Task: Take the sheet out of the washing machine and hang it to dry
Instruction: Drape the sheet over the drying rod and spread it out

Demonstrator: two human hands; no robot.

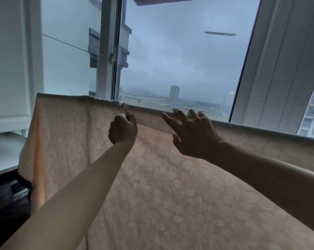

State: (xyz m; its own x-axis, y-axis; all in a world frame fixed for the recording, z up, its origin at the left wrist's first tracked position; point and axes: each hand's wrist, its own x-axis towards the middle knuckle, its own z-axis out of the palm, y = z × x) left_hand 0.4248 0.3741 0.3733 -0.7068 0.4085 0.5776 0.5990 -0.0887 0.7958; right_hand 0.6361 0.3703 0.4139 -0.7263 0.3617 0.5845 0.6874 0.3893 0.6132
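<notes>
We see the sheet (170, 186), peach with a pale leaf pattern, draped over a straight support that the cloth itself hides. It runs across the frame in front of the open window (179, 60). The sheet's top fold slopes from the upper left down to the right, and its left end hangs bunched beside a white cabinet (10, 69).

Our left hand (123, 129) is curled, and its thumb and fingers pinch a small gather of cloth right at the top fold. Just to its right, our right hand (194, 138) lies against the sheet with its fingers (170, 120) spread and nearly straight. The tips reach over the fold and it grips nothing. The 2 hands are near each other but apart.

Beyond the glass stand a grey sky and 1 dark tower (174, 92). A dark object (6, 201) sits at the lower left; we cannot tell what it is.
</notes>
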